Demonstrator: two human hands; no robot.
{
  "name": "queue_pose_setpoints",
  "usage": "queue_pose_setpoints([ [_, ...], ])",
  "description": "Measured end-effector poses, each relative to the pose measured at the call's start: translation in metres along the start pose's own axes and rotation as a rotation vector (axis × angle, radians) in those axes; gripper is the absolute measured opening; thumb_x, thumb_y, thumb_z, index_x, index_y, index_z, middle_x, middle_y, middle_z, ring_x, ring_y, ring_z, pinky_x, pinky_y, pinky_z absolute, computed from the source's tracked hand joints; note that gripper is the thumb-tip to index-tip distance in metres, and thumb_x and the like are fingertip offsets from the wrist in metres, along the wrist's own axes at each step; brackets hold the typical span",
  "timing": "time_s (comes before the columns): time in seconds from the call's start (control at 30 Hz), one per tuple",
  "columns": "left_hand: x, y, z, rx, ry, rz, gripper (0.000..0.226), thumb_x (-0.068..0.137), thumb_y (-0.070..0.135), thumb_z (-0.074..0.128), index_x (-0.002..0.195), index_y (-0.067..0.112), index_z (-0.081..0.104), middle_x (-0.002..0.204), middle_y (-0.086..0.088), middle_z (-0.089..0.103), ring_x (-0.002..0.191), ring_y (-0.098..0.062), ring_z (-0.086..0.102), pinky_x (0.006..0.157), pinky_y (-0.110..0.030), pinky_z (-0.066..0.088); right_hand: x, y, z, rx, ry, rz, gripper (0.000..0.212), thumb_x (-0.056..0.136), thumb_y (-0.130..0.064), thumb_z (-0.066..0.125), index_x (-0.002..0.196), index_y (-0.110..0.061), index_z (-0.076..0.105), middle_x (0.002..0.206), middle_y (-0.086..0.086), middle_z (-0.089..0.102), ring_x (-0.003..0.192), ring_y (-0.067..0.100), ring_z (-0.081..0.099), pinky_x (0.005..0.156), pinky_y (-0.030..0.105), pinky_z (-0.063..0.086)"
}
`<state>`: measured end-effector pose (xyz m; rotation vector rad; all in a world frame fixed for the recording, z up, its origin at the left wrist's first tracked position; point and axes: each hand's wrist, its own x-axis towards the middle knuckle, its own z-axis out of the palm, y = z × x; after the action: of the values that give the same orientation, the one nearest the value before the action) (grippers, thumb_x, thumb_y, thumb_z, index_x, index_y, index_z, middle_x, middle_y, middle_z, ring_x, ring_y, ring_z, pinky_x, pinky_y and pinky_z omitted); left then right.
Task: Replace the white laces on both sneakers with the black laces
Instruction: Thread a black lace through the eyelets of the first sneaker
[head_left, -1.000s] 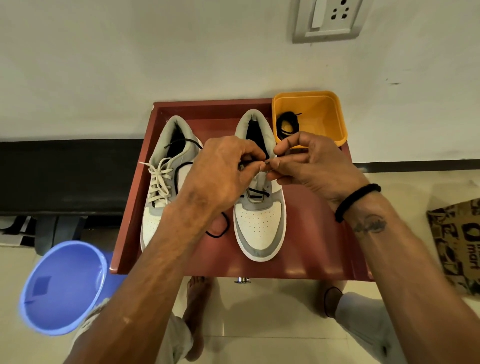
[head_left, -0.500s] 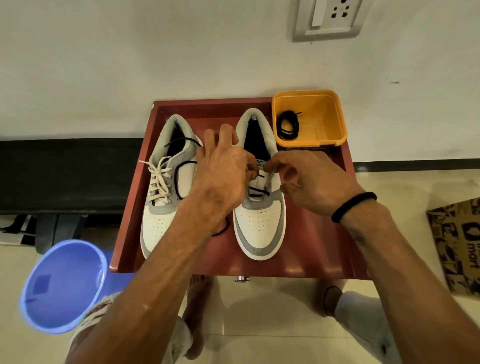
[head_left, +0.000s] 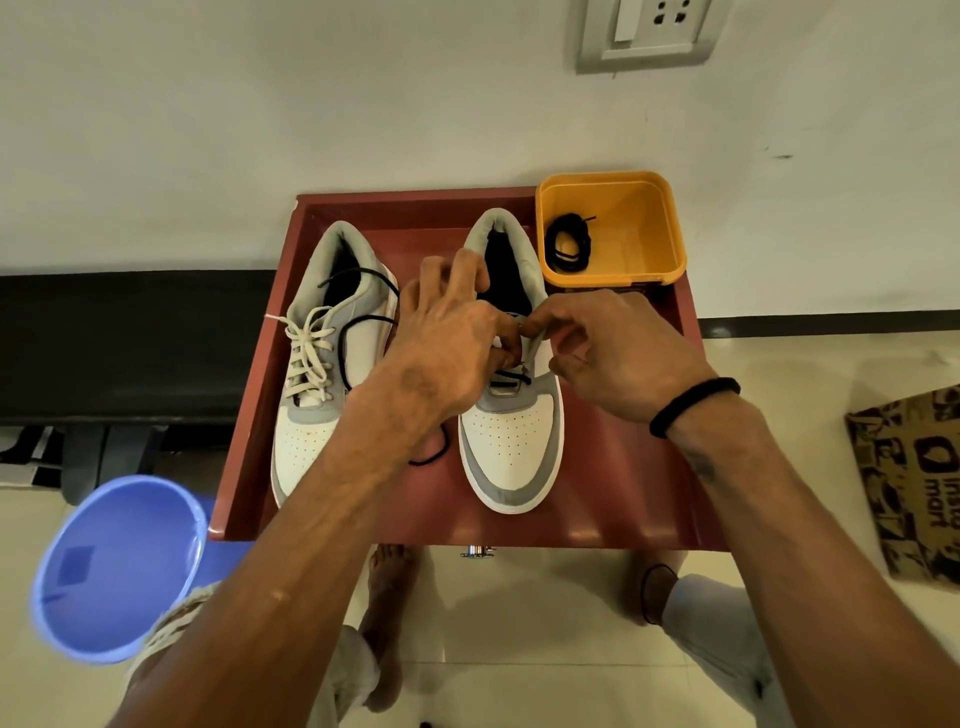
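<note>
Two white-and-grey sneakers stand toes toward me on a red table (head_left: 613, 499). The left sneaker (head_left: 311, 415) still carries its white lace (head_left: 309, 353). A black lace (head_left: 363, 332) trails over it and loops down between the shoes. The right sneaker (head_left: 511, 447) has that black lace through its lowest eyelets. My left hand (head_left: 452, 343) and right hand (head_left: 602, 348) meet over the right sneaker's eyelets, thumb and fingertips pinching the black lace there. A second black lace (head_left: 569, 244) lies coiled in the yellow tub (head_left: 654, 228).
The table stands against a pale wall with a socket plate (head_left: 647, 31) above. A blue bucket (head_left: 117, 566) sits on the floor at the left, a printed paper bag (head_left: 914, 483) at the right. My bare feet are under the table's front edge.
Both hands have dropped from in front of the tub down to the right sneaker's eyelets. My left hand's outer fingers have spread upward.
</note>
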<state>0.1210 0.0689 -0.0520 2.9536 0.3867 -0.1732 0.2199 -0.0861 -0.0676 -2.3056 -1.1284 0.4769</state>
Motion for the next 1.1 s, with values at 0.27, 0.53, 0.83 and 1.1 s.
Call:
queue_pose_setpoints([
  [0.27,0.001,-0.003,0.002,0.05,-0.042,0.029,0.027,0.094,0.04,0.07,0.121,0.038,0.07,0.138,-0.003,0.028,0.133,-0.031,0.025,0.113,-0.048,0.028,0.001,-0.003,0.001,0.009,-0.011,0.005,0.048,0.088,-0.002,0.072,0.129,-0.026,0.067,0.116,-0.007,0.07,0.098,0.01,0.067,0.09,0.028,0.058],
  [0.53,0.002,0.003,0.005,-0.03,-0.001,-0.012,0.027,0.091,0.035,0.075,0.118,0.036,0.072,0.141,-0.004,0.031,0.135,-0.031,0.025,0.114,-0.047,0.029,-0.001,-0.011,0.002,0.131,0.049,0.11,0.061,0.081,-0.007,0.082,0.122,-0.027,0.041,0.083,-0.007,0.071,0.071,0.006,0.069,0.065,0.02,0.056],
  [0.83,0.002,0.0,0.003,-0.09,-0.03,-0.033,0.024,0.089,0.035,0.077,0.113,0.038,0.075,0.14,0.0,0.031,0.136,-0.028,0.023,0.112,-0.043,0.028,0.002,-0.012,0.013,0.062,0.085,0.127,0.031,0.079,-0.011,0.078,0.09,-0.028,0.054,0.083,-0.007,0.065,0.076,0.016,0.066,0.07,0.043,0.061],
  [1.1,0.002,-0.004,-0.003,-0.126,-0.033,-0.058,0.021,0.085,0.046,0.079,0.105,0.039,0.078,0.135,0.001,0.034,0.132,-0.027,0.026,0.111,-0.041,0.028,0.0,-0.009,-0.005,0.23,0.072,0.228,0.025,0.074,-0.011,0.082,0.085,-0.022,0.063,0.075,-0.006,0.071,0.067,0.003,0.068,0.059,0.015,0.056],
])
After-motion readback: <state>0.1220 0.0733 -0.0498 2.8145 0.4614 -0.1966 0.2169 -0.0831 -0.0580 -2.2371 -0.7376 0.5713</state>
